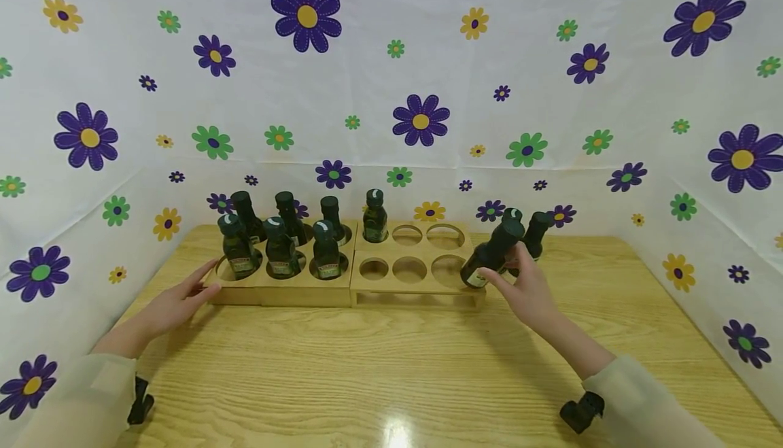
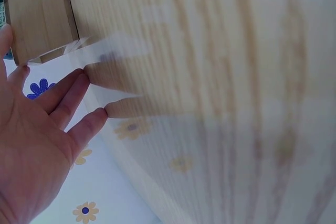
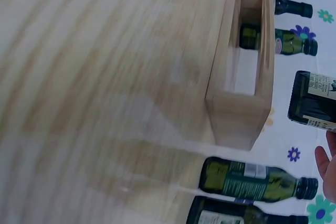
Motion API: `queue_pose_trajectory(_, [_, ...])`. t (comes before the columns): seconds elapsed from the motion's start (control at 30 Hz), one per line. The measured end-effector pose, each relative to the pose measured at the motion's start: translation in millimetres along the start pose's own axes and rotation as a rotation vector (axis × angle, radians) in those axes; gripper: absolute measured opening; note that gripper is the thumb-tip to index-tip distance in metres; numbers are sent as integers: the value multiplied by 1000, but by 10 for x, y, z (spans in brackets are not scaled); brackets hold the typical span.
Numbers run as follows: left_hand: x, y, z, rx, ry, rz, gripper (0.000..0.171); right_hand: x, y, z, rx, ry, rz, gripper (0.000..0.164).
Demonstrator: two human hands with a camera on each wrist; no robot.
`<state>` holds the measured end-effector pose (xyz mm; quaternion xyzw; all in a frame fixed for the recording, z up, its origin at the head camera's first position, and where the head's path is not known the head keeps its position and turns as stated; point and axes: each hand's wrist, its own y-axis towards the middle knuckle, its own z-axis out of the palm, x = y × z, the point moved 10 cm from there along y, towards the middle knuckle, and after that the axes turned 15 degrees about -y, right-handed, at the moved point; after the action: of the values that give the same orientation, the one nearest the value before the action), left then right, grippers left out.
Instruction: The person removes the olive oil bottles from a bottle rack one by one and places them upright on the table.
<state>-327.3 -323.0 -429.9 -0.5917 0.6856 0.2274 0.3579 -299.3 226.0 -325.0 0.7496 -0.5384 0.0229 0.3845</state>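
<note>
My right hand (image 1: pixel 527 291) holds a dark green glass bottle (image 1: pixel 492 255), tilted, at the right end of the right wooden bottle rack (image 1: pixel 388 285). In the right wrist view the bottle's base (image 3: pixel 310 98) is raised above the rack. My left hand (image 1: pixel 174 308) rests at the left end of the left wooden rack (image 1: pixel 293 296). Its thumb and forefinger touch the rack's corner, and the other fingers extend to the tabletop. Several bottles (image 1: pixel 327 254) fill the left rack's holes. One small bottle (image 1: pixel 375 220) stands in the right rack's back left hole; its other holes hold none.
Two more bottles stand on the table right of the racks, a capped bottle (image 3: pixel 252 179) and a darker bottle (image 3: pixel 218 216) beside it. The wooden table (image 1: pixel 342 373) runs up to flower-printed cloth walls (image 1: pixel 361 94) at the back and sides.
</note>
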Motion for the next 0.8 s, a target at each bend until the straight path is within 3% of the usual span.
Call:
queue_pose_trajectory(0.33, [-19,-18,-2,-1,7,8,73,-356,-171,-297,-71,-100,34,43])
queue_pose_trajectory(0.8, [-48,-20,1,-6,0,14,73,-1046,-206,-504,-41,-209,163,41])
